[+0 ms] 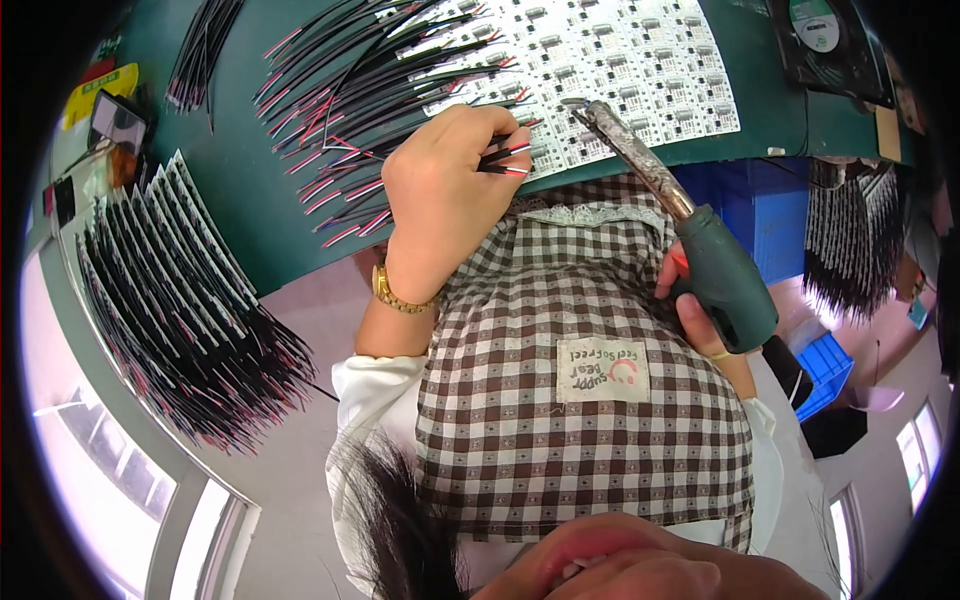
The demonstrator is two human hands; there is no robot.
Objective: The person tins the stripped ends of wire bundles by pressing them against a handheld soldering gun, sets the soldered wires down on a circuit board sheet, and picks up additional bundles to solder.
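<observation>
My left hand point(448, 185), a gold watch on its wrist, is closed on black cables point(505, 160). Their red and white stripped ends point right, over the lower left edge of a white circuit board panel point(640, 60). Gripped in my right hand point(690, 305) is a soldering iron point(730, 280) with a dark green handle. Its metal shaft slants up to the left, with the tip above the panel. Many more black cables point(350, 110) with red, white and dark ends lie fanned beside my left hand, some overlapping the panel.
Strips with hanging black cables point(185, 310) are at the left of the green table point(230, 200); a similar bunch point(855, 240) hangs at the right. A black fan point(830, 50) stands far right. Blue bins point(745, 215) sit below the table edge. Another cable bundle point(203, 55) lies far left.
</observation>
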